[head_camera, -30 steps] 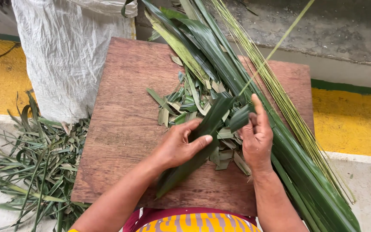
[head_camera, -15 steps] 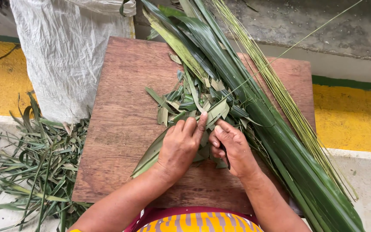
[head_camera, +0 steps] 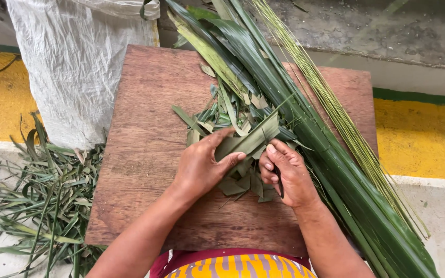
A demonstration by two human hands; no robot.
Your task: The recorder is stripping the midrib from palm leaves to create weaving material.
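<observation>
So from my feed looking straight down: both hands are working in the middle of the frame over a brown wooden board (head_camera: 145,154) that fills most of the centre. The left hand (head_camera: 199,167) is curled around a folded strip of green leaf (head_camera: 251,140), thumb on top and fingers wrapped under it, so it's definitely gripping that piece. The strip runs from the hand up and to the right, ending roughly at the edge of the long leaf bundle.

The right hand (head_camera: 287,175) sits just beside it, touching or nearly touching the same strip at its lower end. It's closed fairly tight, and there's a thin dark thing (head_camera: 279,183) poking down between the fingers. Could be a small blade, but I honestly can't tell what it is from this angle.

Under and around both hands there's a heap of short cut leaf scraps (head_camera: 233,116), lying loose on the board, mostly above the hands and a few below them.

Running diagonally from top centre down to the lower right corner is a thick bundle of long dark green leaves (head_camera: 336,170), lying partly on the board and partly off its right edge. Just to the right of that, a sheaf of thin pale green ribs (head_camera: 336,113) follows the same diagonal.

Upper left has a white woven sack (head_camera: 78,67) standing against the board's edge. Lower left, on the floor, a messy pile of narrow leaf trimmings (head_camera: 32,201). Yellow painted floor (head_camera: 423,139) shows on the right.
</observation>
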